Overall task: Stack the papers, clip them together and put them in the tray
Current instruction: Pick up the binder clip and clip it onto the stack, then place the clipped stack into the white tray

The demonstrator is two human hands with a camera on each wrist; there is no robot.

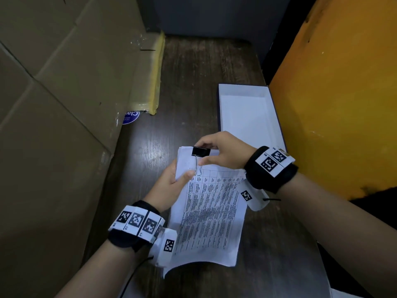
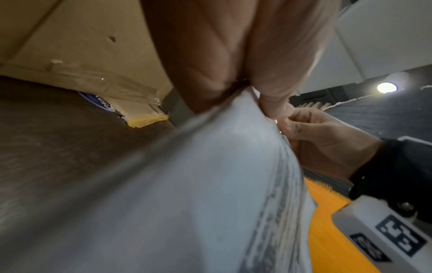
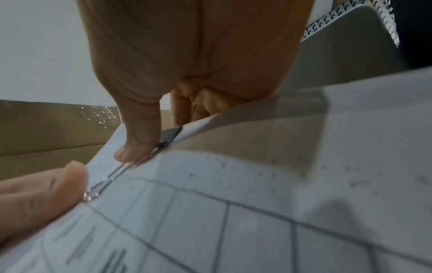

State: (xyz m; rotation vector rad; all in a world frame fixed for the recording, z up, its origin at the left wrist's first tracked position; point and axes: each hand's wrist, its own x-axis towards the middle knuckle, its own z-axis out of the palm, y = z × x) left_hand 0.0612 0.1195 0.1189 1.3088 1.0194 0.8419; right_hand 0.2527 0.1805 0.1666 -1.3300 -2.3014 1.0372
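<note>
A stack of printed papers point(image 1: 210, 214) with a table on the top sheet is held above the dark wooden table. My left hand point(image 1: 171, 183) grips the stack's left edge near the top, thumb on the top sheet point(image 3: 163, 230). A black binder clip point(image 1: 200, 152) sits on the top edge, its silver wire handle point(image 3: 110, 180) folded flat onto the page. My right hand point(image 1: 217, 151) pinches the clip, thumb on the handle and fingers behind the stack. In the left wrist view the papers point(image 2: 187, 184) fill the frame. The white tray point(image 1: 247, 114) stands beyond my right hand.
A large cardboard box point(image 1: 64, 104) walls off the left side, with a blue sticker point(image 1: 131, 118) at its base. An orange panel point(image 1: 339, 93) closes the right side. Bare table point(image 1: 193, 82) lies beyond the hands.
</note>
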